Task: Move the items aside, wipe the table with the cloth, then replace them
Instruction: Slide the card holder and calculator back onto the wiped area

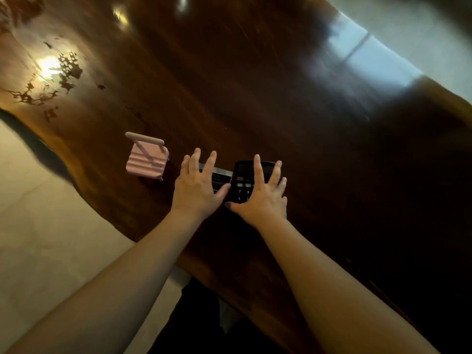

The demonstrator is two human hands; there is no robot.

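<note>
Both hands are spread flat near the table's [255, 85] near edge, the right hand [263, 198] over the black calculator [242, 175], the left hand [198, 186] over a dark flat item beside the pink stand [146, 159], so I'd guess items are being shifted or replaced, needing a grip next.

A black push-button calculator [242, 183] lies mid-frame on the dark polished wooden table [255, 98]. Just left of it lies a small dark silver-edged object [217, 175]; farther left stands a pink ridged plastic stand [146, 159].
</note>
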